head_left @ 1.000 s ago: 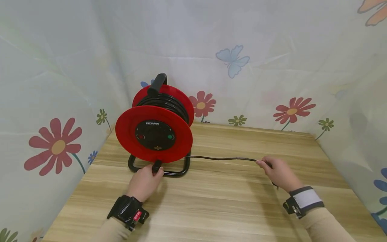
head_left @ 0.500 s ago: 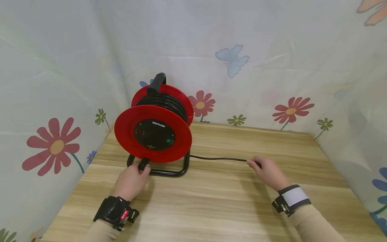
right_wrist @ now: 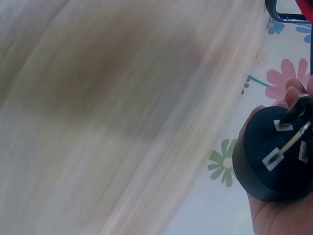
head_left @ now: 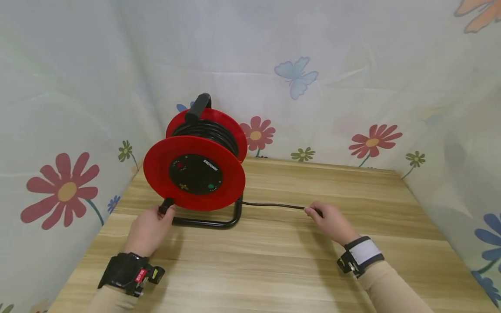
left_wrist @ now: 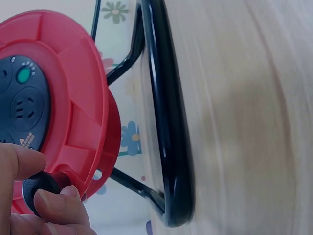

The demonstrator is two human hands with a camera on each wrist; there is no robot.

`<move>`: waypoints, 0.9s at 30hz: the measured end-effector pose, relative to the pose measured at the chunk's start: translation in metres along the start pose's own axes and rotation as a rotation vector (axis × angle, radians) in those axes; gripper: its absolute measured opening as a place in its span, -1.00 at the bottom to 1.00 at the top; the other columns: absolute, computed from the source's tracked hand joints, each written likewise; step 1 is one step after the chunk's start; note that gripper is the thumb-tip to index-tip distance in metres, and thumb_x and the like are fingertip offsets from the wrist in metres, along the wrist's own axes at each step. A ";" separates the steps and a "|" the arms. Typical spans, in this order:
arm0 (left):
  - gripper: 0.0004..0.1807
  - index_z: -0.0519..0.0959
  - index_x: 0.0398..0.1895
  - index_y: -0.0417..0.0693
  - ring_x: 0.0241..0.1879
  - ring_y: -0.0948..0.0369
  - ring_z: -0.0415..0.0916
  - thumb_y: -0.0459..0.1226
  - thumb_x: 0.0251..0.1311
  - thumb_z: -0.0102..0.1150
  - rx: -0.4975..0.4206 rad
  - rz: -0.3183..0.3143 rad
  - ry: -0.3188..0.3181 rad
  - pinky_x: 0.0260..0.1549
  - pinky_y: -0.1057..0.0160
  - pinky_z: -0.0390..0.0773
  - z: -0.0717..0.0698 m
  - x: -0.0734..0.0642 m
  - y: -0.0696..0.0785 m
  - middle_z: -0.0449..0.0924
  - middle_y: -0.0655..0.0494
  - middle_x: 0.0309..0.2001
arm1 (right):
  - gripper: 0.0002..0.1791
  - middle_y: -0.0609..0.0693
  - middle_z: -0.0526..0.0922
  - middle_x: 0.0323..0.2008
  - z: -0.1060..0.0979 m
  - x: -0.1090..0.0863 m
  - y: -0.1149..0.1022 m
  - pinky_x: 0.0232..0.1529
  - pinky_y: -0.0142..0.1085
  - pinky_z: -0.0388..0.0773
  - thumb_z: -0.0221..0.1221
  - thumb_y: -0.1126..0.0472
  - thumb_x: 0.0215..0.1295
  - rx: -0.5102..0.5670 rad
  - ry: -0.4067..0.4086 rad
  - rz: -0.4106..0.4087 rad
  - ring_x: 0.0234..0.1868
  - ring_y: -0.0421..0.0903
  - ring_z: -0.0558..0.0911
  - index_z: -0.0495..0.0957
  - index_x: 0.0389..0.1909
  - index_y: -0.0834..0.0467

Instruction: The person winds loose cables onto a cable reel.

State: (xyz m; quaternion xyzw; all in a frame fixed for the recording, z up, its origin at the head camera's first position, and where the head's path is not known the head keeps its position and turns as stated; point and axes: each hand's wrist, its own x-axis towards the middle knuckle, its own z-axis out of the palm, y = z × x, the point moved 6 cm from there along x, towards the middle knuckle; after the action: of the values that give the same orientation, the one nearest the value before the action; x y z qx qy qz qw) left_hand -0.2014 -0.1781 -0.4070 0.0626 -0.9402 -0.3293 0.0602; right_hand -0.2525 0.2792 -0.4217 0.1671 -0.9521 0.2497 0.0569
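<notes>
A red cable reel (head_left: pixel 156 171) with black cable wound on it stands on a black tube frame (head_left: pixel 207 224), toward the table's left rear. My left hand (head_left: pixel 146 230) grips the black crank knob (left_wrist: pixel 41 188) at the lower left of the reel's front disc, thumb and fingers curled round it. From the reel's lower right a stretch of cable (head_left: pixel 274 204) runs nearly straight to my right hand (head_left: pixel 332 224). That hand holds the black plug (right_wrist: pixel 254 161) at the cable's end, its metal pins showing in the right wrist view.
A carrying handle (head_left: pixel 198 108) rises over the reel's top. Sockets (left_wrist: pixel 27 110) sit in the black centre panel. The wooden table (head_left: pixel 250 269) is bounded behind and at both sides by a white curtain (head_left: pixel 352 87) printed with flowers and butterflies.
The reel's front disc has turned clockwise, its knob swinging left and slightly up with my left hand. My right hand has moved left toward the reel, and the stretch of free cable has shortened.
</notes>
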 end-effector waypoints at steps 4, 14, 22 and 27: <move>-0.44 0.38 -0.57 -0.15 -0.74 0.17 0.20 0.13 0.34 -0.21 -0.002 -0.011 0.012 -0.79 0.26 0.11 -0.004 0.001 -0.002 0.26 0.12 -0.74 | -0.70 -0.08 0.44 -0.59 0.004 0.000 0.000 -0.54 -0.27 0.35 0.07 0.01 0.38 0.015 0.001 0.006 -0.57 -0.17 0.38 0.59 -0.36 0.15; -0.43 0.39 -0.56 -0.15 -0.72 0.15 0.21 0.15 0.32 -0.19 -0.021 0.002 0.079 -0.77 0.25 0.11 -0.015 0.002 -0.003 0.28 0.08 -0.71 | -0.67 -0.08 0.46 -0.57 0.014 0.003 -0.005 -0.53 -0.28 0.33 0.05 -0.04 0.38 0.043 0.008 0.012 -0.56 -0.18 0.38 0.58 -0.37 0.12; -0.42 0.39 -0.48 -0.17 -0.69 0.12 0.22 0.17 0.33 -0.21 -0.066 -0.010 0.140 -0.74 0.24 0.12 -0.026 0.004 -0.004 0.30 0.02 -0.65 | -0.67 -0.07 0.48 -0.54 0.024 0.009 -0.016 -0.48 -0.26 0.35 0.04 -0.05 0.38 0.070 -0.013 0.012 -0.52 -0.17 0.40 0.59 -0.36 0.10; -0.36 0.35 -0.45 -0.17 -0.66 0.09 0.22 0.25 0.31 -0.28 -0.092 -0.041 0.155 -0.71 0.22 0.12 -0.031 0.003 -0.003 0.29 -0.01 -0.61 | -0.68 -0.07 0.48 -0.54 0.030 0.011 -0.024 -0.49 -0.26 0.35 0.05 -0.04 0.37 0.096 -0.033 0.021 -0.52 -0.16 0.40 0.58 -0.37 0.10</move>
State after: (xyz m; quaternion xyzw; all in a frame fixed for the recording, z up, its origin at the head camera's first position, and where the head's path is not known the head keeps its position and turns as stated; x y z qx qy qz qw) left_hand -0.1989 -0.1998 -0.3843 0.1043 -0.9151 -0.3676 0.1287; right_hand -0.2551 0.2411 -0.4345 0.1639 -0.9415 0.2930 0.0305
